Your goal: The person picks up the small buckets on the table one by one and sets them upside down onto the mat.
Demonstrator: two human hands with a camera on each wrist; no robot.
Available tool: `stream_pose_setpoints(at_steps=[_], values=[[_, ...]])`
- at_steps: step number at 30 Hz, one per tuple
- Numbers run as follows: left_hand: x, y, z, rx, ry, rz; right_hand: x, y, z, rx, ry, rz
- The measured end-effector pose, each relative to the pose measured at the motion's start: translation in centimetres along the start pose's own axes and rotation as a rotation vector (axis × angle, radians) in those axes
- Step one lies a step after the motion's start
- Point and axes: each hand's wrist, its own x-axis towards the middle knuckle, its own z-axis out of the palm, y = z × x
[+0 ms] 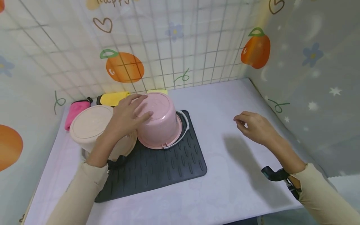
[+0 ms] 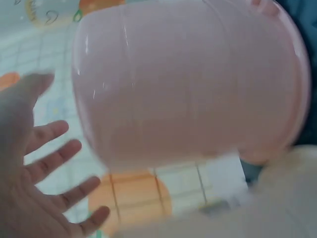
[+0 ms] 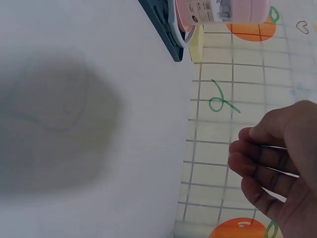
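Note:
A pink bucket (image 1: 161, 126) stands upside down on a dark ribbed mat (image 1: 168, 172), its pale handle (image 1: 185, 125) lying out to the right. Over the left side of its upturned base is my left hand (image 1: 123, 115), fingers spread. The left wrist view shows that hand (image 2: 32, 203) beside the bucket (image 2: 188, 89) with a gap between, holding nothing. To the left, partly behind the left arm, sits an upturned cream bucket (image 1: 87, 123). My right hand (image 1: 254, 126) hovers over the table at the right, fingers loosely curled and holding nothing.
Behind the buckets lie a pink pouch (image 1: 76, 111) and a yellow rolled item (image 1: 113, 98) with a dark end. A white wire grid (image 1: 194, 59) behind a printed sheet backs the table (image 1: 216, 109). A grey printed curtain (image 1: 309, 93) hangs at the right.

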Motion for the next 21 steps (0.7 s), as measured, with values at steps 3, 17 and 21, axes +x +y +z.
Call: stream_pose_setpoints(at_steps=[3,17,21], values=[[-2.4,-0.9,-0.8,-0.023,0.141,-0.004,-0.1,0.2,-0.1,0.002,0.021,-0.004],[-10.8,-4.2,-2.5,-0.024,0.524,-0.078,-0.2,0.3,-0.1,0.012,0.04,-0.016],[-12.3,-5.5,-2.9,-0.032,0.584,-0.143,-0.4,0.6,-0.5,0.008,0.043,-0.013]])
